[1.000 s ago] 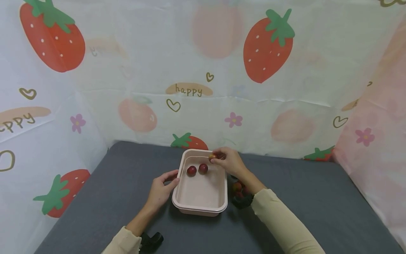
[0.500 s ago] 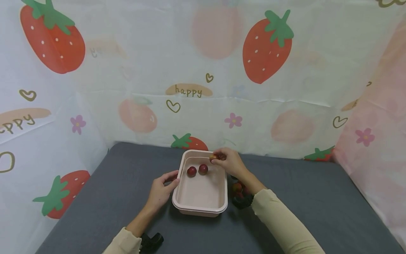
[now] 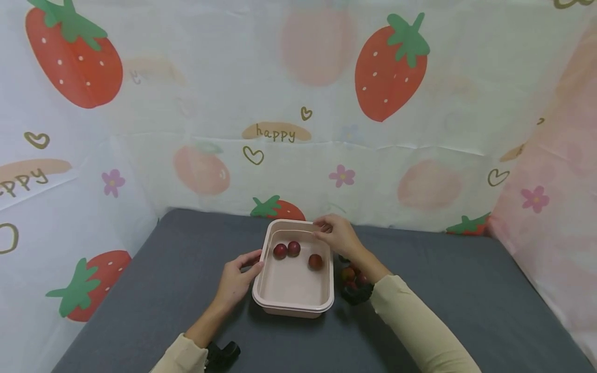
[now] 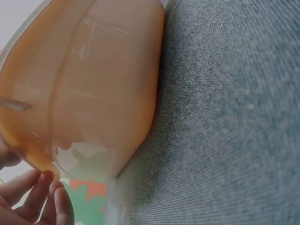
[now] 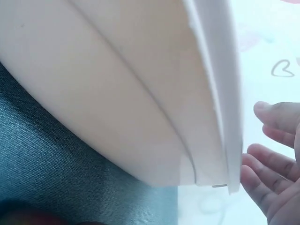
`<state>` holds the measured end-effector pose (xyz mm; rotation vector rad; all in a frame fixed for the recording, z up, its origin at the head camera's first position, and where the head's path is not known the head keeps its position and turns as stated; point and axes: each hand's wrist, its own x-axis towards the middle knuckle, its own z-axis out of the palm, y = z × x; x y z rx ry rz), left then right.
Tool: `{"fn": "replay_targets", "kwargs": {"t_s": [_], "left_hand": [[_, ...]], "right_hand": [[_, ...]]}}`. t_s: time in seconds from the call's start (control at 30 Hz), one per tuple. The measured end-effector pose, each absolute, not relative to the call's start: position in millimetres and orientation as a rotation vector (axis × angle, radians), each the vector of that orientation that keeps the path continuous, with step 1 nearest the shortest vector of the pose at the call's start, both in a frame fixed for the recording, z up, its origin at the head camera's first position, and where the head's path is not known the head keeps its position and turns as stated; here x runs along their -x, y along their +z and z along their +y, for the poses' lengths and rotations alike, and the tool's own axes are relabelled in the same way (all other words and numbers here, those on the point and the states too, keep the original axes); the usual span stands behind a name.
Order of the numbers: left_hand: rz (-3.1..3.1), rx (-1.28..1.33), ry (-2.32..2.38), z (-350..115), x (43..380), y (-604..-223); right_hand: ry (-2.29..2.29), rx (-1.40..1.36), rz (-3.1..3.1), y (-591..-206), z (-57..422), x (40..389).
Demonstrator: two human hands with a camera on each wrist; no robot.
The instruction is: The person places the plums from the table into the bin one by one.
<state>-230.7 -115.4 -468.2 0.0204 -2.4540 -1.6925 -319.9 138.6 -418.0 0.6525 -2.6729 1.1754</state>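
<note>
A pale pink plastic container (image 3: pixel 293 290) stands at the middle of the table. Three dark red plums lie in it: two side by side toward the far left, and one plum (image 3: pixel 315 262) nearer the right wall. My left hand (image 3: pixel 237 277) holds the container's left rim between thumb and fingers; in the left wrist view those fingertips (image 4: pixel 47 178) are at its edge. Above the far right corner is my right hand (image 3: pixel 339 235), with nothing between its loosely bent fingers. The right wrist view shows this hand (image 5: pixel 276 164) beside the rim, thumb and fingers apart.
Several red and yellowish plums (image 3: pixel 349 274) sit right of the container, with black around them, partly hidden by the right forearm. A grey cloth (image 3: pixel 448 295) covers the table. Behind it hangs a strawberry-print curtain (image 3: pixel 214 93).
My right hand has let go of its plum, which now lies in the container near the right wall. One of the other two plums has shifted left against its neighbour. The left hand stays put.
</note>
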Motion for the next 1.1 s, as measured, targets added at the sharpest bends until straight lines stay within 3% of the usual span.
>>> {"fn": "replay_targets", "kwargs": {"t_s": [0.5, 1.1], "left_hand": [[-2.451, -0.004, -1.685, -115.7, 230.7, -468.1], [-2.448, 0.006, -1.674, -115.5, 228.7, -466.8]], "right_hand": [[1.277, -0.629, -2.584, -405.1, 167.6, 295.2], [1.317, -0.5, -2.6, -418.8, 215.4, 260.7]]}}
